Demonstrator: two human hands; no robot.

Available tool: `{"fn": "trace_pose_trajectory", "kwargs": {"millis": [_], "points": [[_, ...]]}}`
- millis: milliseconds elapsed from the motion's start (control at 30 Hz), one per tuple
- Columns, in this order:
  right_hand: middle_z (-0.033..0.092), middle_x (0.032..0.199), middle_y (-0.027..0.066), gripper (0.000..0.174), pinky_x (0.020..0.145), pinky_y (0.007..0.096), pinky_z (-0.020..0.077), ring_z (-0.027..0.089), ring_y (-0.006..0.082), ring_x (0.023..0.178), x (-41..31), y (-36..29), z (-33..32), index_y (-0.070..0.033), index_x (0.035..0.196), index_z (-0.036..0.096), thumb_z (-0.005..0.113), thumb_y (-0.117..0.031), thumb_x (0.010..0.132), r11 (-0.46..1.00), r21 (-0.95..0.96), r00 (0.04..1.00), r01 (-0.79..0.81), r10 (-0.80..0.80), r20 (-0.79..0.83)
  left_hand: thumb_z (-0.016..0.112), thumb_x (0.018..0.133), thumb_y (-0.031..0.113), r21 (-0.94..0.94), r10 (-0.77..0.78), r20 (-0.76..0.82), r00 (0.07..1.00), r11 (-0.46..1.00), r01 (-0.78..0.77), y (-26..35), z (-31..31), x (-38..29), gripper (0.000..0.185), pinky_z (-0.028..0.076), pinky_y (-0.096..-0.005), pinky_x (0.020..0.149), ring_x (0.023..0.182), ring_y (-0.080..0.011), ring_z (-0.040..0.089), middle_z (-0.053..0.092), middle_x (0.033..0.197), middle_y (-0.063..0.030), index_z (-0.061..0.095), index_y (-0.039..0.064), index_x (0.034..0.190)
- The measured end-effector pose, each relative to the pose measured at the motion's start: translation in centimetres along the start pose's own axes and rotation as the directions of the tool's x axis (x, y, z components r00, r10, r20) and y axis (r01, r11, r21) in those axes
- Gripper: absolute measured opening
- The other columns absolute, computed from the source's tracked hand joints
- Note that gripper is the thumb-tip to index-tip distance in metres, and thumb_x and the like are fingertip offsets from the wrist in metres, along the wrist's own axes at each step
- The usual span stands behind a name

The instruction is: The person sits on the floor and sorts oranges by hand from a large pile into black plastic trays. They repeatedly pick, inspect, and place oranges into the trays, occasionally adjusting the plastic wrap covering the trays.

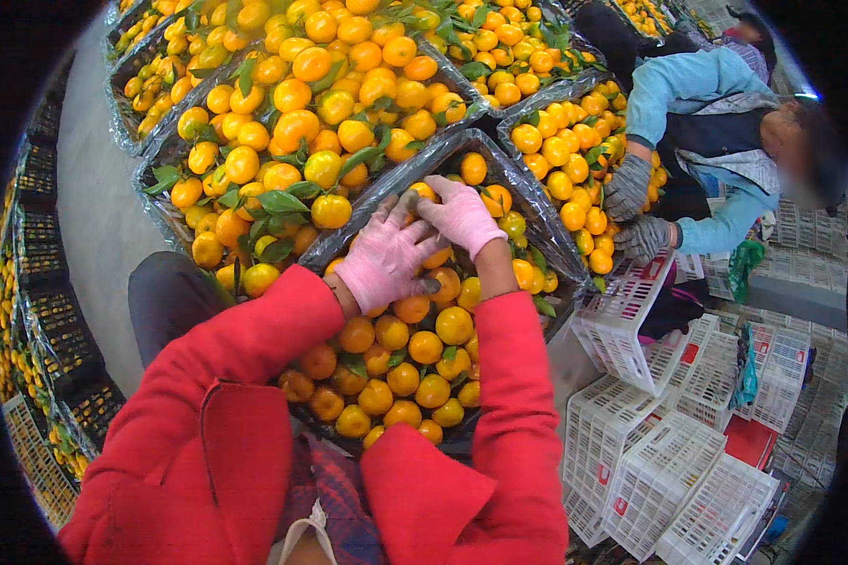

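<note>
Both my hands wear pink knitted gloves with dirt on the fingers. My left hand (389, 260) lies palm down over the mandarins in a crate, near its film-lined edge (385, 187). Just right of it, my right hand (461, 215) has its fingertips at a mandarin (424, 191) by that same edge; whether it grips the fruit is unclear. The hands meet or overlap at the fingers. Below them, nearer my body, mandarins (403, 379) lie close together in rows. Looser fruit with green leaves (543, 305) shows to the right of my hands.
A heaped, film-lined crate of leafy mandarins (321, 169) stands ahead. At right, a co-worker in grey gloves (629, 187) handles mandarins in another crate (572, 169). White plastic crates (661, 480) are stacked at lower right. More crates of fruit (49, 304) line the far left.
</note>
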State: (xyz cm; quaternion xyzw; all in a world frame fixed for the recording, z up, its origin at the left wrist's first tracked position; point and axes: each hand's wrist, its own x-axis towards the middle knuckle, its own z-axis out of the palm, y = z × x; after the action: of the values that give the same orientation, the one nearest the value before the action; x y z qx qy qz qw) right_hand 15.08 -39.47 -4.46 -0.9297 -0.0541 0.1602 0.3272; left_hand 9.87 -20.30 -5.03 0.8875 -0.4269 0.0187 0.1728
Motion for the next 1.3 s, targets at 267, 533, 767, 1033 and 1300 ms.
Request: {"fn": "trace_pose_trajectory", "kwargs": {"millis": [267, 533, 767, 1033, 1300], "points": [[0.074, 0.112, 0.0228, 0.034, 0.087, 0.0473, 0.0571, 0.071, 0.0412, 0.102, 0.1, -0.7, -5.4, -0.01, 0.116, 0.075, 0.071, -0.035, 0.092, 0.905, -0.323, 0.899, -0.275, 0.123, -0.42, 0.07, 0.086, 0.063, -0.049, -0.044, 0.085, 0.995, 0.998, 0.048, -0.1, 0.0, 0.0, 0.074, 0.026, -0.0576, 0.126, 0.152, -0.0441, 0.035, 0.057, 0.152, -0.0123, 0.06, 0.021, 0.146], [0.077, 0.102, 0.0191, 0.032, 0.086, 0.047, 0.0572, 0.074, 0.0356, 0.096, 1.5, 2.6, -1.9, -0.009, 0.113, 0.074, 0.073, -0.03, 0.089, 0.941, -0.025, 0.705, -0.337, 0.234, -0.67, 0.069, 0.086, 0.063, -0.05, -0.029, 0.095, 0.995, 0.998, 0.034, -0.3, -0.3, 0.0, 0.074, 0.026, -0.0585, 0.125, 0.153, -0.045, 0.034, 0.056, 0.152, -0.0133, 0.061, 0.02, 0.146], [0.075, 0.088, 0.0254, 0.035, 0.083, 0.0584, 0.0561, 0.073, 0.0484, 0.085, 2.6, 3.6, -1.5, -0.007, 0.121, 0.061, 0.055, -0.035, 0.099, 0.78, -0.576, 0.961, -0.246, 0.117, -0.252, 0.079, 0.078, 0.047, -0.055, -0.006, -0.05, 0.999, 0.998, 0.004, -0.2, 0.0, 0.0, 0.067, 0.04, -0.0611, 0.114, 0.144, -0.0486, 0.042, 0.058, 0.14, -0.0111, 0.06, 0.02, 0.137], [0.075, 0.093, 0.0271, 0.055, 0.085, 0.0536, 0.0577, 0.075, 0.0435, 0.089, 2.3, 1.9, -1.4, -0.001, 0.112, 0.063, 0.059, -0.054, 0.098, 0.793, -0.478, 0.914, -0.378, 0.238, -0.329, 0.075, 0.082, 0.059, -0.057, -0.037, 0.061, 0.997, 0.998, 0.04, 0.2, -0.7, 0.0, 0.073, 0.029, -0.0595, 0.124, 0.15, -0.0458, 0.038, 0.059, 0.147, -0.0127, 0.062, 0.021, 0.144], [0.077, 0.097, 0.0233, 0.053, 0.086, 0.0524, 0.0581, 0.076, 0.0405, 0.093, 3.5, 1.4, -1.8, -0.002, 0.106, 0.07, 0.063, -0.054, 0.096, 0.754, -0.519, 0.912, -0.403, 0.286, -0.293, 0.075, 0.082, 0.06, -0.079, -0.048, 0.079, 0.996, 0.995, 0.054, 0.0, -0.6, 0.1, 0.073, 0.029, -0.0601, 0.124, 0.149, -0.0468, 0.039, 0.059, 0.147, -0.0144, 0.063, 0.02, 0.142]]}}
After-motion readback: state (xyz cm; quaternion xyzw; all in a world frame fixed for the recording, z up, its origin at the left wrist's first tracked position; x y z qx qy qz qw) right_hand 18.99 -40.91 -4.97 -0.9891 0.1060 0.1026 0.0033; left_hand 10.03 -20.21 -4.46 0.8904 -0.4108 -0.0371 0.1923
